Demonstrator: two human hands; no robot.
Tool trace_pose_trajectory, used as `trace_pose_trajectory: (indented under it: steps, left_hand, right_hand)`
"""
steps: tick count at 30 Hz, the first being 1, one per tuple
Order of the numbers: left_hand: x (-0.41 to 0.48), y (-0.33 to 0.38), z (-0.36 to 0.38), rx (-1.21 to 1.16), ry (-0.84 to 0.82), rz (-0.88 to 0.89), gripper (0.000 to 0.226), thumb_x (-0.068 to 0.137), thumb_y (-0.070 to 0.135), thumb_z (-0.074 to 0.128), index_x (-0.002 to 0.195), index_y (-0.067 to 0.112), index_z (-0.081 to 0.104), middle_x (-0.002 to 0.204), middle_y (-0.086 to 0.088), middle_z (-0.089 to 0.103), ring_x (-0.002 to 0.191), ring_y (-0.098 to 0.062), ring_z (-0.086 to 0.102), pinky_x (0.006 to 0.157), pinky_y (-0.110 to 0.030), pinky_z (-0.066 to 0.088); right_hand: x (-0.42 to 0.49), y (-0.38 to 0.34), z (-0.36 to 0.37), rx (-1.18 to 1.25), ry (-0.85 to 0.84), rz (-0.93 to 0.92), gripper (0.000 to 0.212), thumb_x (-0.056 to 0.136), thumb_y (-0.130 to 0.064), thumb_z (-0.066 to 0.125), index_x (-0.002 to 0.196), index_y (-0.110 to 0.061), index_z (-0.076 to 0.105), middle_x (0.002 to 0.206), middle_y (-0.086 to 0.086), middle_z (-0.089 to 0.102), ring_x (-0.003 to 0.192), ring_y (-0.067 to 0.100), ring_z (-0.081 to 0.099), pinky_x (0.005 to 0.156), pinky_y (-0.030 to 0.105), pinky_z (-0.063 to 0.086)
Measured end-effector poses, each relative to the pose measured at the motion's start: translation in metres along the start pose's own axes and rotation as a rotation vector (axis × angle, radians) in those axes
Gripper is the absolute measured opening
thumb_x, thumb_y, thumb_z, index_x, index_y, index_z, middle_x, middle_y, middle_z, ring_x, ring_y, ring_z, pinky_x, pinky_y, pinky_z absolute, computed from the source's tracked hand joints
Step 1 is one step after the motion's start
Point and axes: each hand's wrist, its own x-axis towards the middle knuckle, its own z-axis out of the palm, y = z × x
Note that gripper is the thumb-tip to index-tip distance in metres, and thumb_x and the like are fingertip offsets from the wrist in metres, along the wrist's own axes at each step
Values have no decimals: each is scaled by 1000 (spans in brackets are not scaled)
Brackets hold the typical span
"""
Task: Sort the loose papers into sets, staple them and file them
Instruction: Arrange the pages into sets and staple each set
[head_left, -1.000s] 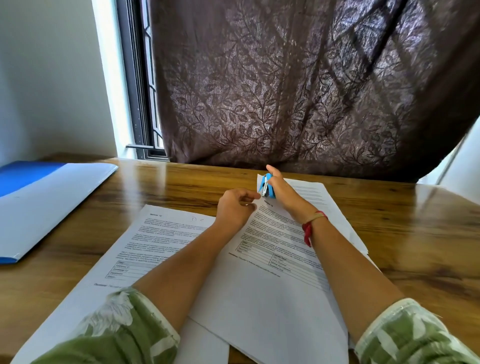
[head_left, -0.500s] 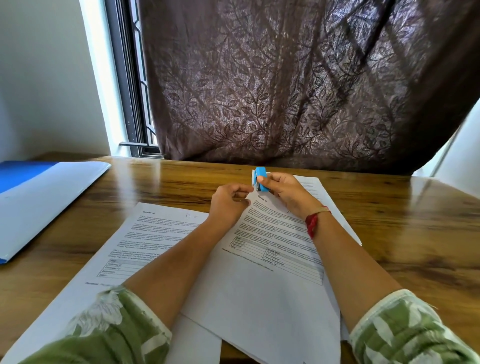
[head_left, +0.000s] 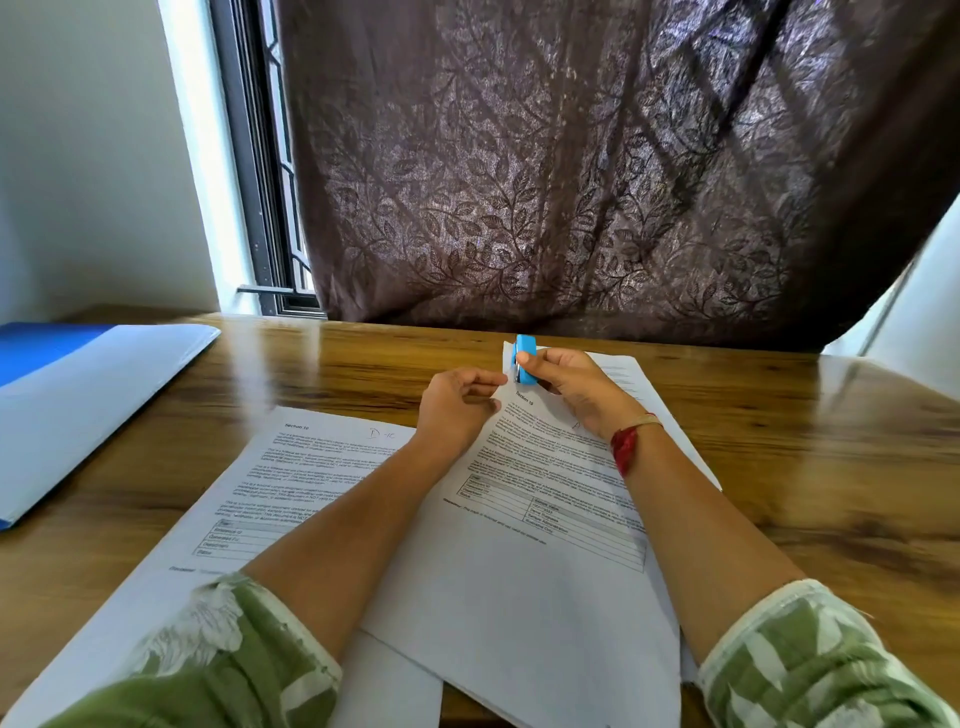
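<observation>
Gripping small blue plastic stapler (head_left: 525, 358) in right hand (head_left: 574, 392), astride twelve-o'clock corner of white printed paper stack (head_left: 519, 597); pinching nine-o'clock edge with left hand (head_left: 457, 408).

wooden desk (head_left: 779, 467) | brown leaf-patterned curtain (head_left: 571, 182) | dark-framed window (head_left: 254, 182) | white wall (head_left: 88, 156)

We look down on a glossy wooden table (head_left: 789, 467) with a bold grain running across its top. At its left side lies a blue-and-white folder (head_left: 78, 410), flat on the wood and well apart from the papers. Nearer to us a printed sheet (head_left: 311, 467) headed "Section 10" lies at an angle. A second printed set (head_left: 519, 597) overlaps its right side and covers the middle of the table, and the edge of another sheet (head_left: 626, 371) shows from under that set on the right.
</observation>
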Motion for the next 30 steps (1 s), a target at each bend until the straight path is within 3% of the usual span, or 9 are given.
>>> trace_pose_trajectory:
  steps: [3,8,10,13,16,18,22,27,30]
  left_hand:
    - [-1,2,0,-31,-3,-13,30,82,-3,69,106,16,70,96,11,64,89,-2,60,85,-21,52]
    - [-1,1,0,-74,-10,-38,27,82,-2,70,93,23,66,94,8,67,86,-4,64,82,-23,55]
    - [0,2,-1,-114,-35,-70,25,82,3,72,98,21,65,95,4,70,89,-8,67,81,-28,57]
    - [2,3,1,-231,-137,-138,40,78,23,79,112,12,63,98,-2,72,87,-12,70,75,-23,57]
    - [0,7,7,-172,-151,-112,65,63,55,81,108,9,68,99,-3,73,92,-16,70,85,-37,57]
    - [-1,8,8,-216,-104,-102,51,71,49,79,102,10,71,90,-5,75,85,-20,73,83,-46,58]
    - [-2,8,7,-213,-44,-85,37,78,38,77,102,12,72,84,-3,75,79,-20,73,79,-48,59]
    - [-3,10,9,-123,-11,-11,26,85,29,72,103,11,73,83,-3,75,79,-20,72,77,-48,58]
    - [-1,14,10,-44,58,6,23,89,29,68,102,11,72,80,-1,72,72,-18,68,71,-40,59]
  right_hand:
    - [1,1,1,22,10,0,16,89,-30,65,84,-15,68,73,-5,69,62,-1,61,59,10,46]
    - [5,5,1,57,12,23,21,86,-32,68,91,-12,68,84,4,70,74,11,63,70,20,50]
    - [4,6,1,67,13,33,22,85,-33,69,92,-11,68,83,3,70,73,10,63,69,19,50]
    - [2,4,3,72,2,21,17,86,-28,68,88,-11,68,73,-3,66,63,1,60,60,13,46]
    - [0,3,4,104,-47,-8,16,88,-24,66,90,-8,69,74,-1,68,65,2,62,62,13,48]
    - [-1,1,5,154,-79,-9,20,88,-23,65,96,-4,70,79,3,71,68,6,65,67,15,52]
    - [-1,3,5,209,-109,-1,26,88,-24,65,102,-3,69,89,9,71,79,14,67,75,21,54]
    - [-2,2,9,201,-90,-18,18,89,-20,64,96,-4,69,84,6,71,73,10,67,66,16,52]
    - [0,-1,17,205,-44,-35,16,88,-20,66,91,-4,69,76,3,69,66,8,65,62,17,51]
